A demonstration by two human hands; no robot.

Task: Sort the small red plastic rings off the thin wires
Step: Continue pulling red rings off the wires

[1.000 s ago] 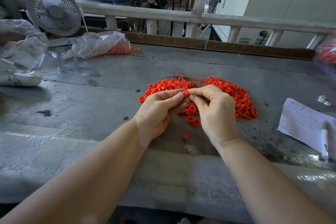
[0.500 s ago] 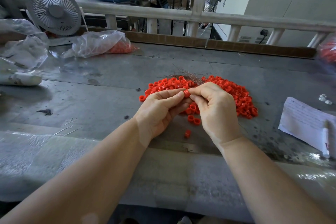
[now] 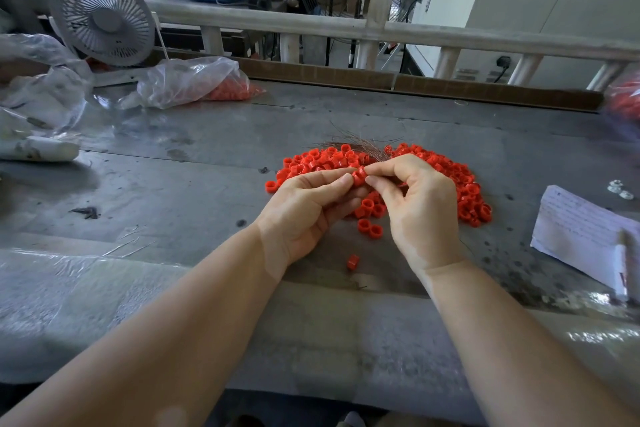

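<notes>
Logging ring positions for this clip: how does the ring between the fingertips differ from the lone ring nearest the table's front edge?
The pinched ring is held off the table by the left hand and right hand; the lone ring lies on the table, untouched. The pinched ring sits by the pile; the lone ring lies apart. Both are small and red.

A heap of rings (image 3: 446,170) is lying mid-table (image 3: 173,184), with a bundle of wires (image 3: 356,146) being seen at its far edge and both hands, left hand (image 3: 304,211) and right hand (image 3: 419,208), being held just before it. One stray ring (image 3: 353,261) is lying nearer the front edge. A fan (image 3: 102,17) and a bag (image 3: 194,81) are sitting at the far left, while a sheet of paper (image 3: 585,236), with possibly a pen on it, is lying at the right.
</notes>
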